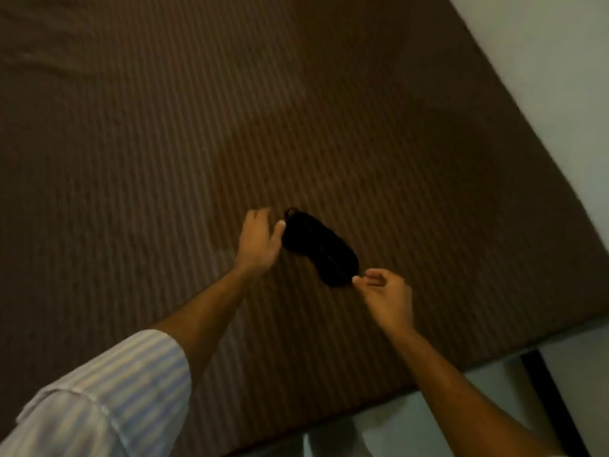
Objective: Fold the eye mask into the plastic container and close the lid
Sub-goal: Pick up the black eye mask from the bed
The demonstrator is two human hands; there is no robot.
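Observation:
A black eye mask (320, 247) lies flat on the brown striped bed cover (197, 143), slanting from upper left to lower right. My left hand (258, 240) rests at the mask's upper-left end, its thumb touching the edge and the fingers apart. At the lower-right end, my right hand (387, 296) has thumb and forefinger pinched at the mask's tip. No plastic container is in view.
The bed's right edge (527, 120) runs diagonally beside a pale floor (560, 77). Its near edge (428, 377) lies just behind my right forearm, with a dark frame leg (553, 407) below. A striped shirt sleeve (108, 400) covers my left upper arm.

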